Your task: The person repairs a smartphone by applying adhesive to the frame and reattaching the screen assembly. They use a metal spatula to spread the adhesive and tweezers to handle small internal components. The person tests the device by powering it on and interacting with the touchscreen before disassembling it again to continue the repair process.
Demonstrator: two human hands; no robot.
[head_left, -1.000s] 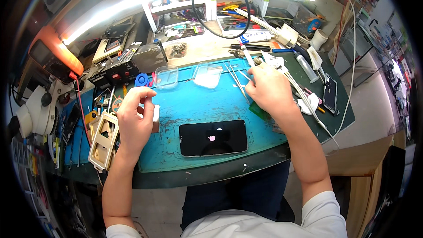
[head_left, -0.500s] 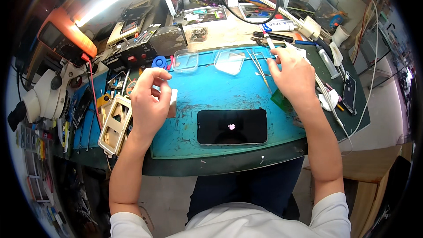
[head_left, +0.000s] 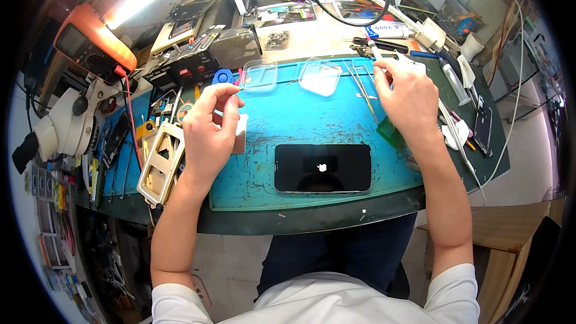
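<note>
A smartphone (head_left: pixel 323 181) lies flat, screen up, on the blue work mat (head_left: pixel 288 123), with a small white logo lit on its dark screen. My left hand (head_left: pixel 210 126) hovers left of it, fingers loosely curled, thumb and index apart, nothing visible between them. Under its edge a small brown-and-white flat piece (head_left: pixel 240 135) shows partly. At the mat's far right my right hand (head_left: pixel 408 90) is closed, thumb and index pinching the near end of a slim white pen-shaped tool (head_left: pixel 374 48). Metal tweezers (head_left: pixel 362 91) lie just left of that hand, and a green piece (head_left: pixel 390 134) sits beneath the wrist.
Two clear plastic boxes (head_left: pixel 260 76) stand at the mat's back. An orange multimeter (head_left: pixel 95 45), a black bench device (head_left: pixel 186 66) and a beige frame-like holder (head_left: pixel 161 165) crowd the left. A white cable (head_left: pixel 510 114) and a syringe (head_left: pixel 456 84) lie right.
The whole view has shifted slightly, moving the scene right and a little up. My left fingers have lifted slightly. The phone's logo looked pinkish before and is white now.
</note>
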